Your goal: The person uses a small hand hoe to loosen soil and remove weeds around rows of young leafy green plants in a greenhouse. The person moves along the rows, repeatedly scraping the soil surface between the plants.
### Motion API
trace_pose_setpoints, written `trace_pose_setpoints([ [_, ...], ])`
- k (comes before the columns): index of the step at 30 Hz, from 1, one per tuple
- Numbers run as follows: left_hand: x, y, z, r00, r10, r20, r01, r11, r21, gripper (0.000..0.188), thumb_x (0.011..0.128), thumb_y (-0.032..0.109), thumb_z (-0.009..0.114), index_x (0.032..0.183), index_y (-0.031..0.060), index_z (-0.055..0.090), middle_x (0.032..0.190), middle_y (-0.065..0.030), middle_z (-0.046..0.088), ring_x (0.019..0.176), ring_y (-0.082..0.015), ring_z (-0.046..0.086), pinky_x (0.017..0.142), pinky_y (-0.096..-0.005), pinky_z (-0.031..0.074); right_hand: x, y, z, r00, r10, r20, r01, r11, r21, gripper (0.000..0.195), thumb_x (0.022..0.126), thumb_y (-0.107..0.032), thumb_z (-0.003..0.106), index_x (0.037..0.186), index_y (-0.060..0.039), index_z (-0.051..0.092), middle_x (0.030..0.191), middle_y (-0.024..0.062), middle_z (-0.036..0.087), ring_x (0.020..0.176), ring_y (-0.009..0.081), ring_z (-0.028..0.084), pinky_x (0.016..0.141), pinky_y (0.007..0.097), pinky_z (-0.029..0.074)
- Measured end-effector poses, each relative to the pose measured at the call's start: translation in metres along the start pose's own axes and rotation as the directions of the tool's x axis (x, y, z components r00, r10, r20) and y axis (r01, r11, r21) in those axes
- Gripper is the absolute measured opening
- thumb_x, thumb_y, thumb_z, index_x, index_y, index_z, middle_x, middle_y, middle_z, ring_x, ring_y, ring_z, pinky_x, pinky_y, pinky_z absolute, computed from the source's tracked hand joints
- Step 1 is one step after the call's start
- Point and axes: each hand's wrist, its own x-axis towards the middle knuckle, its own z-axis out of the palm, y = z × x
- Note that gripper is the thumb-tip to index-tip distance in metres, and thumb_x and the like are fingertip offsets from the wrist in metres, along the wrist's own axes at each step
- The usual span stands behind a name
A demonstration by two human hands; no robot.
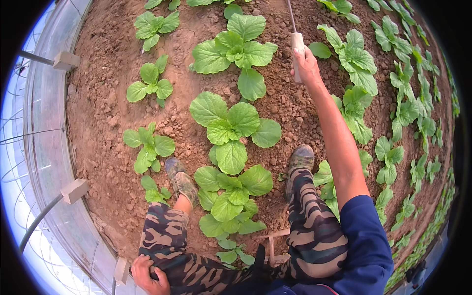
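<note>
My right hand (306,66) grips the pale wooden handle (298,44) of a long-shafted tool. Its thin metal shaft (291,16) runs up past the picture's top edge, so the working end is hidden. Bare crumbly soil lies under the tool, between a row of leafy green plants (235,51) and the row to the right. My left hand (149,274) rests on my camouflage trouser leg at the lower left, fingers spread, with nothing seen in it.
My shoes (183,184) stand on soil either side of the middle plant row (228,129). Smaller plants (150,86) grow at left. Plastic greenhouse sheeting (48,110) with blocks (75,191) borders the left side. A wooden frame (272,247) lies between my legs.
</note>
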Motion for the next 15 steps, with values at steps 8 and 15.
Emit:
trace_pose_setpoints([
  [8,-0.004,0.005,0.001,1.0,-0.009,-0.009,0.01,1.0,0.028,0.018,0.08,0.013,0.055,0.09,-0.0019,0.055,0.098,-0.0195,0.059,0.096,-0.0407,0.055,0.09,-0.0472,0.042,-0.11,0.075,-0.032,0.994,0.088,0.071,-0.083,0.994,-0.065,0.048,0.096,-0.028,0.055,0.137,-0.0075,0.041,0.078,0.0034,0.054,0.048,0.0115,0.052,0.041,0.0269,0.044],
  [15,0.001,0.007,0.0,1.0,-0.011,-0.027,0.013,0.997,0.072,0.018,0.078,0.013,0.056,0.089,-0.001,0.056,0.097,-0.0187,0.06,0.095,-0.0398,0.056,0.088,-0.0463,0.043,-0.028,0.001,-0.021,0.991,-0.13,-0.001,0.128,0.977,-0.169,0.049,0.096,-0.028,0.055,0.139,-0.0076,0.04,0.081,0.0064,0.058,0.049,0.0132,0.055,0.046,0.0294,0.047],
])
